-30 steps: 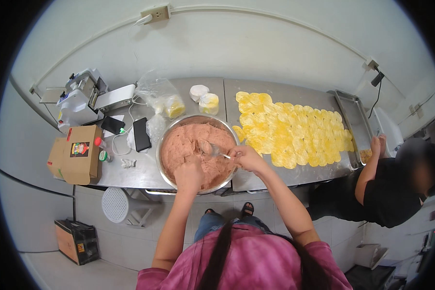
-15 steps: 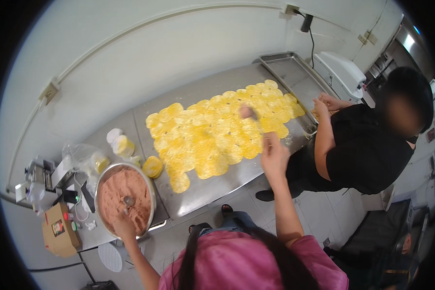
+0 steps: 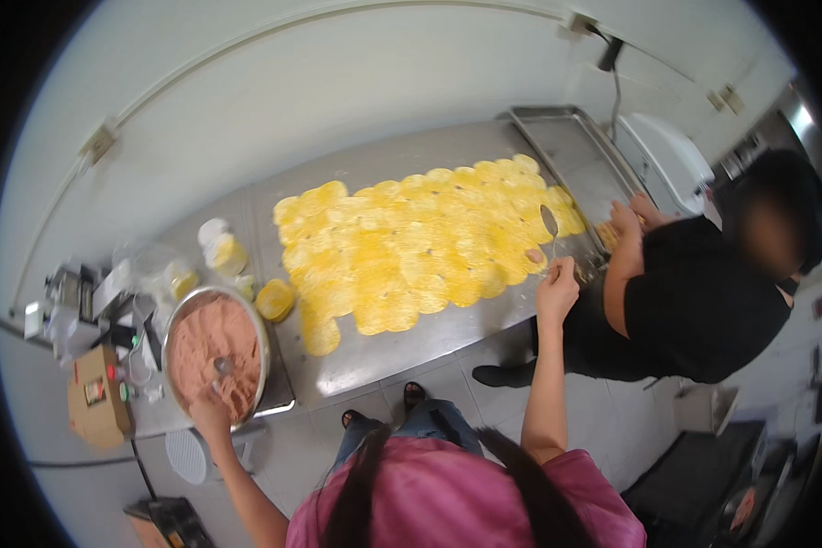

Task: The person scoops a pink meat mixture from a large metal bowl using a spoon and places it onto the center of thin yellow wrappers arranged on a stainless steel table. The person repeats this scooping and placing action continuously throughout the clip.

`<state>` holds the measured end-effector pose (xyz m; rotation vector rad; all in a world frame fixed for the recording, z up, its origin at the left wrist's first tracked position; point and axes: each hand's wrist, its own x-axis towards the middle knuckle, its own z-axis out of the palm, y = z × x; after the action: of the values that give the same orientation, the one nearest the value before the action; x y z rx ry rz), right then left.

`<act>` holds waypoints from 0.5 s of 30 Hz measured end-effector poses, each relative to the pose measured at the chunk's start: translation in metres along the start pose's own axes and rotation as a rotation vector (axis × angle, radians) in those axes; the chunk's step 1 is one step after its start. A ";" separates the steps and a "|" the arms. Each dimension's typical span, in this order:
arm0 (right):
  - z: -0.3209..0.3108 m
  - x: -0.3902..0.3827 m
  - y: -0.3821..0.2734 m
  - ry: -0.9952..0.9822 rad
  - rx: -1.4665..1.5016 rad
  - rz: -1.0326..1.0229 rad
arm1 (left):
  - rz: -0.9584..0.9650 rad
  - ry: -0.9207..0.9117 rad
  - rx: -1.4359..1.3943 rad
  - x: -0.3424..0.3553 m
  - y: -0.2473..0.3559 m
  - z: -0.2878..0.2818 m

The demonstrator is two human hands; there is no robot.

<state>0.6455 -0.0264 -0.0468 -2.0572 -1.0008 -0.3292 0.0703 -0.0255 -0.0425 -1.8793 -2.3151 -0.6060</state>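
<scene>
My left hand [image 3: 212, 409] grips the near rim of a large metal bowl [image 3: 261, 365] full of pink minced paste [image 3: 212, 344]. A lump of paste and a utensil sit in the bowl just above that hand. My right hand [image 3: 557, 290] is stretched far to the right and holds a metal spoon [image 3: 550, 224] upright over the right end of a wide layer of round yellow wrappers [image 3: 420, 242]. The wrappers overlap one another across the steel table [image 3: 411, 342].
A person in black [image 3: 703, 292] stands at the table's right end with both hands by a metal tray [image 3: 575, 151]. Yellow tubs [image 3: 274, 300], plastic bags and a cardboard box [image 3: 93, 395] crowd the left end. A white stool [image 3: 187, 454] stands under the table.
The view has swung right from the bowl to the wrappers. My right hand left the bowl and carried the spoon out over the wrappers' right end. My left hand stays on the bowl.
</scene>
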 end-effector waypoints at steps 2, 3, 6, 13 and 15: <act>0.014 0.001 -0.026 -0.042 0.209 -0.117 | 0.024 -0.125 0.033 0.000 -0.008 -0.002; 0.021 -0.001 -0.042 -0.036 0.296 -0.192 | -0.046 -0.177 0.041 0.004 -0.005 -0.001; 0.022 -0.026 -0.135 -0.493 0.466 -0.158 | 0.046 -0.129 -0.092 0.008 -0.010 -0.003; 0.060 -0.159 -0.338 -0.870 0.386 -1.264 | 0.076 -0.266 -0.201 0.014 -0.033 -0.033; 0.069 -0.180 -0.355 -0.880 0.338 -1.390 | 0.111 -0.244 -0.205 0.016 -0.036 -0.042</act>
<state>0.2548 0.0572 0.0094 -0.8305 -2.6996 0.1186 0.0245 -0.0315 -0.0074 -2.2746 -2.3457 -0.6565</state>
